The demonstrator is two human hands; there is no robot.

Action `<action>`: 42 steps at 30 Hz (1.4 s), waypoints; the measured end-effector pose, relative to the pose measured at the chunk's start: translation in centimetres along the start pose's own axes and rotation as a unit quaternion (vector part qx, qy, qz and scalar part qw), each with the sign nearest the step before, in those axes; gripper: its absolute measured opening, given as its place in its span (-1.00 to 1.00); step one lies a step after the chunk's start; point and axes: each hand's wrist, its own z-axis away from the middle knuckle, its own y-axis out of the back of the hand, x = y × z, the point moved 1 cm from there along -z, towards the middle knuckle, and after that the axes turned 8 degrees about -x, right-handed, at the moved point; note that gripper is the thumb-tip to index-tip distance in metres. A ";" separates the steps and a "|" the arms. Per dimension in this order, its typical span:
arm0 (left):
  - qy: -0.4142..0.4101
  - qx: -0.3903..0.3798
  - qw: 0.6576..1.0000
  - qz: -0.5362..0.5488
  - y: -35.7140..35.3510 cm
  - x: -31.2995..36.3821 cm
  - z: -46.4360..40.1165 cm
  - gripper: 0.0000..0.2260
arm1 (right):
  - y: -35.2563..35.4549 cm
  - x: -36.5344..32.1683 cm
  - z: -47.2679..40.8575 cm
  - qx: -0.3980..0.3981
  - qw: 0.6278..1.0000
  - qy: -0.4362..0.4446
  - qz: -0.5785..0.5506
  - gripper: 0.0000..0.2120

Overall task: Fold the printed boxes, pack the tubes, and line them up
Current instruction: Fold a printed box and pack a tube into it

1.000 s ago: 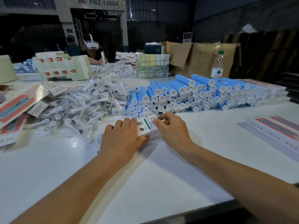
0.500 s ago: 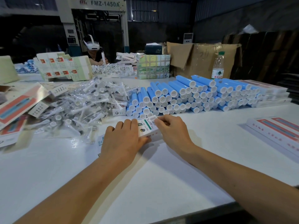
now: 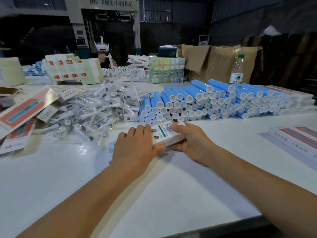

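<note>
A small printed box [image 3: 163, 133] is held low over the white surface [image 3: 154, 194], near centre, just in front of the blue tube stack [image 3: 205, 102]. Its barcode and green-striped face is turned up. The left hand [image 3: 135, 148] is laid flat over the box's left part, fingers extended and together, thumb tucked against the near edge; its grip is a flat press, not a pinch. The right hand [image 3: 192, 141] is wrapped round the box's right end, fingers curled over the far edge and thumb at the near side, so that grip is clamped on the box. Whether the box is resting on the surface or slightly lifted cannot be told. The blue tubes with white caps are stacked on their sides in a long sloped bank, caps facing the camera. A loose heap of bagged brush heads [image 3: 92, 110] is spread left of the stack, touching its left end. Flat printed cartons [image 3: 22, 110] are piled at the far left edge, and more red-striped flat packs [image 3: 295, 140] are laid at the right, well apart from the hands. A water bottle [image 3: 237, 69] is stood upright behind the tubes, beside a brown cardboard box [image 3: 219, 64]. A second person [image 3: 104, 55] wearing a headset is seated across the surface.
</note>
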 end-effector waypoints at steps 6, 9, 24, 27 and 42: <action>-0.009 0.016 0.999 -0.044 -0.3 0.6 0.1 -0.27 | -1.0 0.7 0.6 0.066 0.961 0.087 0.253 -0.87; -0.014 0.023 0.998 -0.062 -0.4 0.9 0.1 -0.25 | -1.5 0.7 1.1 0.094 0.890 0.121 0.429 -0.82; 0.004 0.037 0.998 -0.045 -0.7 0.6 0.2 -0.36 | -1.8 0.6 1.3 0.015 0.976 0.075 0.206 -0.63; 0.014 0.052 0.998 -0.027 -0.5 0.0 0.1 -0.31 | -1.4 -0.4 1.2 -0.003 1.000 0.021 -0.008 -0.67; -0.010 0.061 0.998 -0.035 -0.4 -0.3 0.2 -0.31 | -0.9 0.3 0.9 -0.002 0.996 0.061 0.065 -0.72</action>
